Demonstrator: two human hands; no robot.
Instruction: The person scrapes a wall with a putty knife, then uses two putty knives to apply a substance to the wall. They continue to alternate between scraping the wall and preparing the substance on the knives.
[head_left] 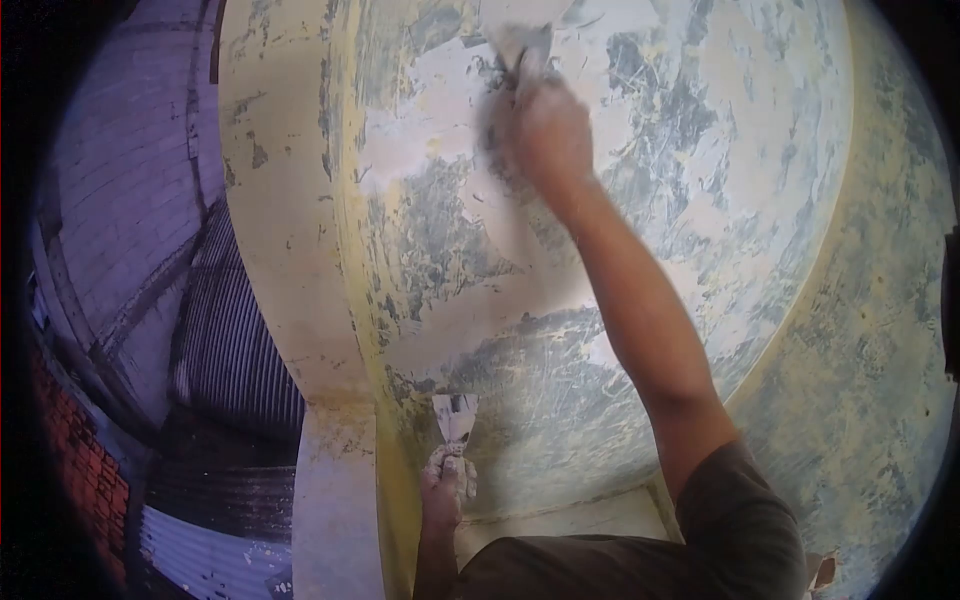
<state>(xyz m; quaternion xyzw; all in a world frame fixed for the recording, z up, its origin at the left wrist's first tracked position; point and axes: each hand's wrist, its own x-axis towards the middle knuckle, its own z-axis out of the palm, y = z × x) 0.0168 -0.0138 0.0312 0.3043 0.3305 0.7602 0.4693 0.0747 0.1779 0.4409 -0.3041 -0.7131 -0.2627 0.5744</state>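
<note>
My right hand (550, 125) is raised high against the patchy wall (560, 370), its fingers wrapped round a putty knife (525, 45). That blade points upward and lies at or very near the wall; motion smears it a little. Lower down, my left hand (448, 478) grips a second putty knife (456, 415) by its handle, blade up, with whitish smears on blade and fingers. Pale filler patches spread over the grey and yellow scraped surface around the right hand.
A yellowish wall edge (290, 200) runs down the left of the work surface. Beyond it, an opening shows a block wall (130, 130), corrugated sheets (235, 320) and red bricks (85, 460). Another mottled wall (860, 400) meets at the right.
</note>
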